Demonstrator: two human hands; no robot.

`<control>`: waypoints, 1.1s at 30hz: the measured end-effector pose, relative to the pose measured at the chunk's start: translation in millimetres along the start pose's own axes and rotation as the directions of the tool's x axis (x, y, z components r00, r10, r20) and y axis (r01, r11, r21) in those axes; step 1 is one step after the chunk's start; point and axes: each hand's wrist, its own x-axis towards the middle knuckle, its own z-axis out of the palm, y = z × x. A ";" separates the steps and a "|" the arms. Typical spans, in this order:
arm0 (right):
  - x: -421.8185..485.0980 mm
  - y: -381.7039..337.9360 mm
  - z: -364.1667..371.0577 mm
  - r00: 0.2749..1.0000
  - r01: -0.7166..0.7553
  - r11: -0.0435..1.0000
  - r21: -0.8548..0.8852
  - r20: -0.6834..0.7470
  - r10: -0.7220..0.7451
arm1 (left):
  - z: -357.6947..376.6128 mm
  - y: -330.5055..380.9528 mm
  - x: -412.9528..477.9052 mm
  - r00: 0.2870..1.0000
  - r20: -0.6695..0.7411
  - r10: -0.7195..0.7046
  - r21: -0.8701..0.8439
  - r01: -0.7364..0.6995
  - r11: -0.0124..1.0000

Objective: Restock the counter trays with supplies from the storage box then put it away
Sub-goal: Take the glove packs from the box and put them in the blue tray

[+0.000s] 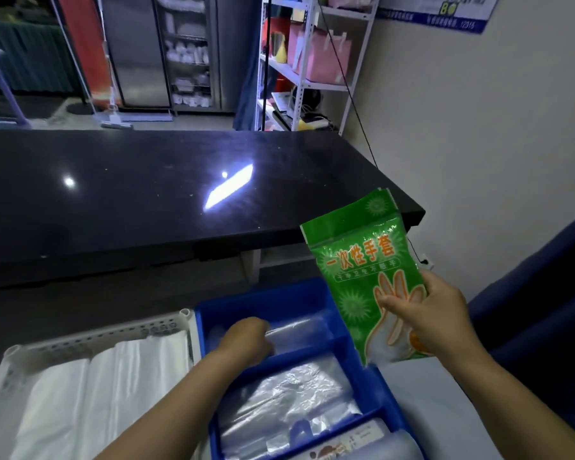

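Observation:
A blue divided tray (273,302) sits in front of me, with clear plastic packs in its compartments. My left hand (243,340) reaches into the far compartment, its fingers curled on a clear plastic pack (296,335) there. My right hand (425,313) holds a green pack of disposable gloves (359,260) upright above the tray's right side. A white perforated basket (90,335) holding white folded bags stands to the left of the blue tray.
A glossy black counter (146,194) runs across the view behind the trays. Beyond it stand a steel cabinet (166,51) and a white shelf rack (312,61). A blue fabric surface (545,293) lies at the right by the wall.

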 end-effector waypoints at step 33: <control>80.6 -42.4 155.8 0.398 0.868 0.410 -0.281 0.886 -0.236 | -48.2 -80.0 -190.4 0.573 -0.615 -0.541 -0.105 0.621 0.777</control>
